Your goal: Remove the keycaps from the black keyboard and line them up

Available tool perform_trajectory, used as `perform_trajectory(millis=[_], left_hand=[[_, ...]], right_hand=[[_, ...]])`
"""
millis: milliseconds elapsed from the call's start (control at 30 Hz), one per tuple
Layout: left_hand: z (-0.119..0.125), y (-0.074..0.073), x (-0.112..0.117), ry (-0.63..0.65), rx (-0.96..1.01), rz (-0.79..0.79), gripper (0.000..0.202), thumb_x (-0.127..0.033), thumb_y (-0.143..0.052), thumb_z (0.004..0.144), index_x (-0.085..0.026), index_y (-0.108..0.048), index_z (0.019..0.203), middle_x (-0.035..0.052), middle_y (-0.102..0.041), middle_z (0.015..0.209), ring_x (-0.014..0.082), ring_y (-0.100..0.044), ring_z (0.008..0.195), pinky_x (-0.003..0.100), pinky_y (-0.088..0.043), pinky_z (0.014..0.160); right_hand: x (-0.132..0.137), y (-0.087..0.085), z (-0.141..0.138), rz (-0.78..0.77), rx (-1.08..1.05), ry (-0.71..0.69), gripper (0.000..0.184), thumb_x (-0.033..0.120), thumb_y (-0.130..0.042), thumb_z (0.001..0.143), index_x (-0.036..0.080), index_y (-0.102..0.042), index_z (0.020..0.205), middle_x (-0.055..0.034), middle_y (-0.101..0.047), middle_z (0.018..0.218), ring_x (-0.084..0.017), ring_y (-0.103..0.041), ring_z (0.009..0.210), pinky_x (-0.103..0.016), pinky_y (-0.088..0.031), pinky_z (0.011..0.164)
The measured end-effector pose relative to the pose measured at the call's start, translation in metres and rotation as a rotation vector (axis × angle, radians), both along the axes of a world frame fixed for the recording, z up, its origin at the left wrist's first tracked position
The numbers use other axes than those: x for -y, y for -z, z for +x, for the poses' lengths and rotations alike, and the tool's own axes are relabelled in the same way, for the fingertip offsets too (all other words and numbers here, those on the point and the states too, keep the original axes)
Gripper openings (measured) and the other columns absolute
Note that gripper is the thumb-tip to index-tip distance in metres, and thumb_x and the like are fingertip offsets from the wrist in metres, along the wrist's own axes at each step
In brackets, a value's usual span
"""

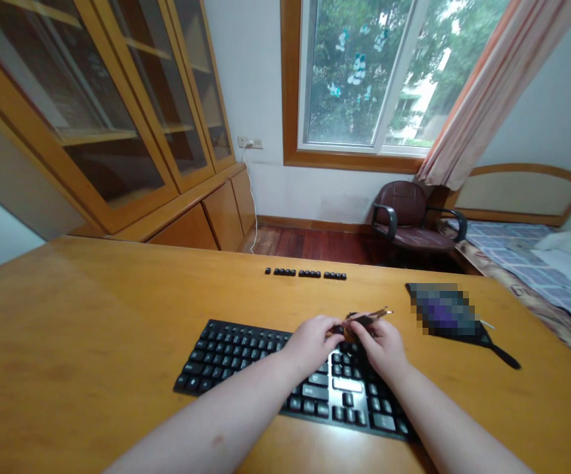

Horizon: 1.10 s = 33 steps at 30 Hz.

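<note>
A black keyboard [315, 388] lies on the wooden desk, partly covered by my forearms. Over its far right part, my two hands meet. My left hand [312, 339] is closed, with a small black keycap [337, 330] pinched between thumb and fingers. My right hand [382, 342] is wrapped round a thin brown tool [379, 314] with narrow pale tips that point right. Its full shape is hidden by the fingers. Beyond the keyboard, several loose black keycaps [309, 274] stand in a row of small groups near the desk's far edge.
On the right of the desk [92, 316] lies a dark pouch [440, 313] with a strap, partly blurred out. Past the desk are a maroon armchair [404, 210], a bed [527, 250] and a window [359, 79]. A glass-fronted cabinet [132, 112] stands to the left.
</note>
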State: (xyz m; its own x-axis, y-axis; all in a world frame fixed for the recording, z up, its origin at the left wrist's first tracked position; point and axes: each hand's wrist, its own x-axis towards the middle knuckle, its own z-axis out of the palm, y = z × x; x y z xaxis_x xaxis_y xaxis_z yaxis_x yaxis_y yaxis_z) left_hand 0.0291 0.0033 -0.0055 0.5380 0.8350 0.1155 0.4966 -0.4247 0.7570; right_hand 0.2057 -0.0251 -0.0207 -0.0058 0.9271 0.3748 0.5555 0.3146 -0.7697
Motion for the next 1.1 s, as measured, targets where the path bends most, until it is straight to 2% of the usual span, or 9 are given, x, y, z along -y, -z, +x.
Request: perform_trajectory(millis=[333,433,500,600,700,833,933,1000,1100], left_hand=[[-0.002,-0.004,0.001,0.021,0.074,-0.035,0.022,-0.024,-0.054,0.081,-0.021,-0.065,0.100,0.0039,-0.067,0.098,0.0179,-0.059,0.092,0.028,-0.044,0.083],[-0.002,-0.003,0.000,-0.016,0.121,-0.053,0.022,-0.025,-0.055,0.080,-0.021,-0.066,0.099,0.0041,-0.067,0.097,0.0188,-0.059,0.091,0.030,-0.044,0.083],[0.000,-0.001,-0.001,-0.047,0.218,-0.134,0.023,-0.024,-0.058,0.077,-0.019,-0.066,0.098,0.0048,-0.068,0.098,0.0194,-0.060,0.092,0.031,-0.045,0.085],[0.002,0.001,-0.004,-0.051,0.443,-0.378,0.024,-0.027,-0.059,0.076,-0.014,-0.066,0.095,0.0069,-0.069,0.096,0.0194,-0.062,0.090,0.032,-0.046,0.085],[0.002,0.002,-0.008,-0.061,0.552,-0.523,0.026,-0.031,-0.063,0.074,-0.012,-0.068,0.090,0.0083,-0.070,0.093,0.0204,-0.062,0.091,0.034,-0.045,0.087],[0.002,0.004,-0.010,-0.144,0.658,-0.632,0.031,-0.033,-0.071,0.065,-0.012,-0.067,0.087,0.0077,-0.069,0.088,0.0198,-0.062,0.086,0.035,-0.044,0.086],[0.003,0.005,-0.010,-0.187,0.777,-0.700,0.036,-0.034,-0.075,0.060,-0.012,-0.064,0.086,0.0047,-0.067,0.080,0.0164,-0.061,0.080,0.033,-0.044,0.084],[0.003,0.005,-0.010,-0.181,0.839,-0.763,0.041,-0.034,-0.079,0.056,-0.012,-0.061,0.085,0.0016,-0.064,0.075,0.0134,-0.060,0.074,0.030,-0.044,0.080],[0.003,0.002,-0.008,-0.139,0.846,-0.804,0.042,-0.031,-0.081,0.052,-0.013,-0.057,0.081,-0.0015,-0.061,0.068,0.0104,-0.058,0.067,0.027,-0.044,0.074]], right_hand=[[-0.003,0.003,-0.001,-0.097,-0.216,-0.201,0.021,0.034,-0.049,0.086,0.018,-0.061,0.088,-0.0077,-0.065,0.088,-0.019,-0.062,0.085,-0.034,-0.050,0.079],[-0.004,0.004,-0.002,-0.123,-0.271,-0.276,0.019,0.033,-0.049,0.086,0.019,-0.060,0.090,-0.0080,-0.066,0.090,-0.020,-0.062,0.088,-0.036,-0.050,0.082],[-0.004,0.005,-0.002,-0.116,-0.292,-0.263,0.018,0.034,-0.049,0.086,0.019,-0.060,0.090,-0.0084,-0.066,0.091,-0.020,-0.062,0.089,-0.038,-0.050,0.083],[-0.003,0.005,-0.001,-0.061,-0.270,-0.200,0.019,0.034,-0.048,0.086,0.019,-0.060,0.089,-0.0084,-0.066,0.090,-0.021,-0.062,0.088,-0.038,-0.050,0.082],[-0.001,0.002,0.000,-0.012,-0.240,-0.210,0.017,0.033,-0.048,0.086,0.020,-0.059,0.088,-0.0081,-0.065,0.087,-0.021,-0.062,0.086,-0.037,-0.051,0.079],[0.004,-0.002,0.000,0.072,-0.224,-0.266,0.013,0.028,-0.047,0.087,0.020,-0.056,0.090,-0.0089,-0.064,0.091,-0.021,-0.060,0.090,-0.040,-0.049,0.082],[0.006,-0.003,0.001,0.158,-0.184,-0.225,0.014,0.024,-0.042,0.088,0.021,-0.056,0.088,-0.0081,-0.062,0.092,-0.020,-0.058,0.090,-0.038,-0.048,0.082],[0.004,-0.004,0.001,0.194,-0.111,-0.181,0.017,0.022,-0.041,0.089,0.022,-0.058,0.088,-0.0069,-0.060,0.088,-0.018,-0.058,0.086,-0.035,-0.048,0.078],[0.001,-0.004,0.001,0.198,0.036,-0.157,0.018,0.024,-0.049,0.086,0.023,-0.059,0.101,-0.0069,-0.059,0.090,-0.018,-0.058,0.084,-0.034,-0.049,0.076]])
